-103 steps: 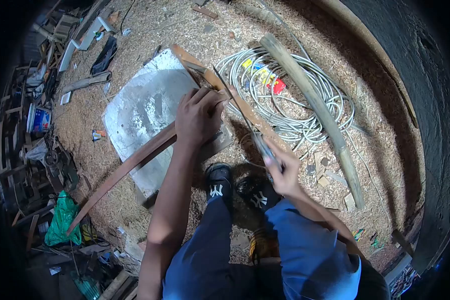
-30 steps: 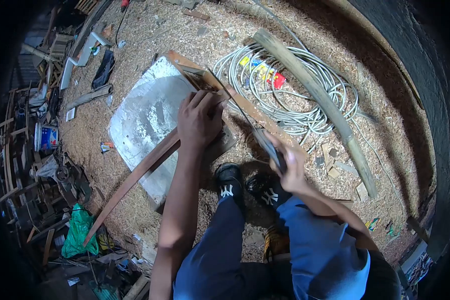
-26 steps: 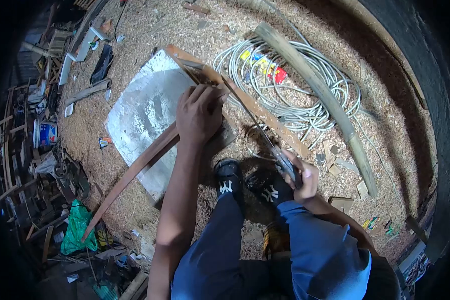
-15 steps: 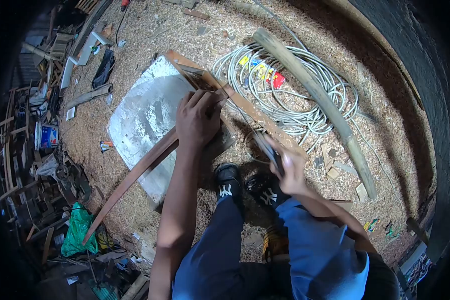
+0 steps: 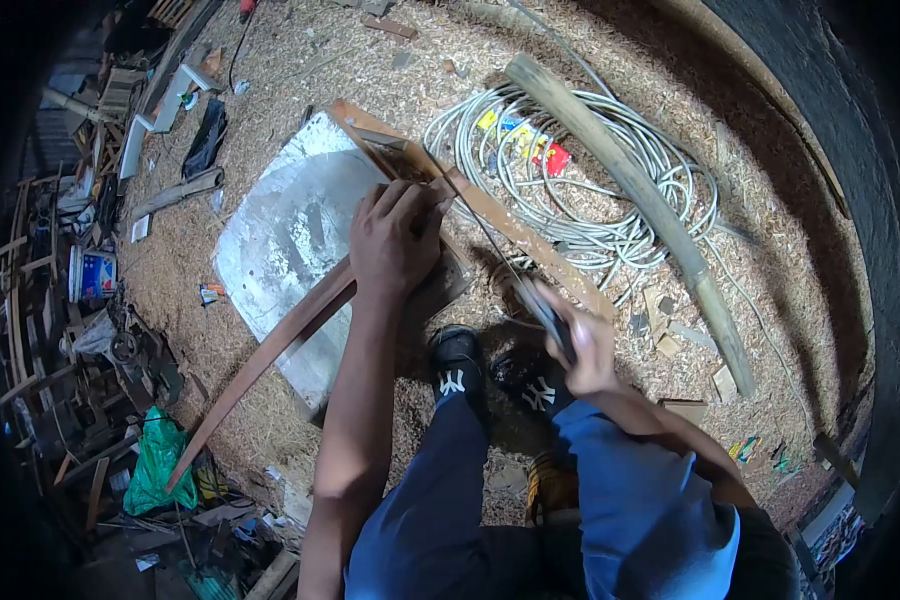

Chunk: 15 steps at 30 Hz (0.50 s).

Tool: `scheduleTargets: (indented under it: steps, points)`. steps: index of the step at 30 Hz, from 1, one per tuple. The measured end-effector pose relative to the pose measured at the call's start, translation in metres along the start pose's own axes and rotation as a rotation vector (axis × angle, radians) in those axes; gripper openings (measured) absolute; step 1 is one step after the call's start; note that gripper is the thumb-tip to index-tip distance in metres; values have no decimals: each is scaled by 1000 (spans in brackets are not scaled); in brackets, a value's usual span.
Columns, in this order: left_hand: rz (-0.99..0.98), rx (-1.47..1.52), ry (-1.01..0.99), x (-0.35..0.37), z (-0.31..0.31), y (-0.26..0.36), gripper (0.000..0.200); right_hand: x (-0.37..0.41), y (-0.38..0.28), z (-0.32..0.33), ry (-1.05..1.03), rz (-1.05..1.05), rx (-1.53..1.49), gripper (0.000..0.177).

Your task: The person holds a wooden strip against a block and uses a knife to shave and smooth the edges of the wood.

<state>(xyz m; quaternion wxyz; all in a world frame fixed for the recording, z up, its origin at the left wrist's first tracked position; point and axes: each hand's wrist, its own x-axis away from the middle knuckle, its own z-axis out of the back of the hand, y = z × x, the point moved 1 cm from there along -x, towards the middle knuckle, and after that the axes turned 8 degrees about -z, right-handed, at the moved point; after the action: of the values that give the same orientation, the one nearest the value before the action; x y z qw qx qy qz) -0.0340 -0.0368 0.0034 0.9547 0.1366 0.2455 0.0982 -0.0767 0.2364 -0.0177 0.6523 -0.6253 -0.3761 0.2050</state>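
My left hand [image 5: 395, 235] is closed around a long reddish-brown wooden strip [image 5: 280, 345], pressing it near its upper end. The strip slants down to the lower left, past the edge of a pale, paint-marked slab [image 5: 280, 230]. In my right hand [image 5: 590, 352] is the dark handle of a handsaw [image 5: 505, 258]. Its thin blade runs up and left to the strip's end, close beside my left fingers. A flat wooden board [image 5: 530, 240] lies behind the blade, and its upper end meets another piece of wood at the slab's corner.
A grey cable coil [image 5: 610, 235] lies to the right, with a bamboo pole [image 5: 630, 175] across it. Wood shavings cover the floor. At the left are scrap wood, a paint bucket [image 5: 98, 273] and a green plastic bag [image 5: 157, 465]. My shoes [image 5: 457, 360] are just below the work.
My right hand has drawn the saw slightly down and to the right. The left hand and the wooden strip have stayed almost in place.
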Motion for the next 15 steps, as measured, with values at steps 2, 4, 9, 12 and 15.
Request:
scheduleTargets:
  steps: [2, 4, 9, 12, 15]
  points:
    - [16, 29, 3, 0, 0, 1, 14, 27, 12, 12, 39, -15, -47, 60]
    - [31, 33, -22, 4, 0, 1, 14, 25, 3, 11, 31, -65, -89, 60]
    - [35, 12, -57, 4, 1, -4, 14, -74, -13, -26, 26, 5, -70, 57]
    - [45, 10, -68, 3, 1, -5, 15, -57, -10, -21, 53, -16, -99, 55]
    - [16, 25, -41, 3, -2, -7, 16, 7, 6, 4, 35, -21, -1, 57]
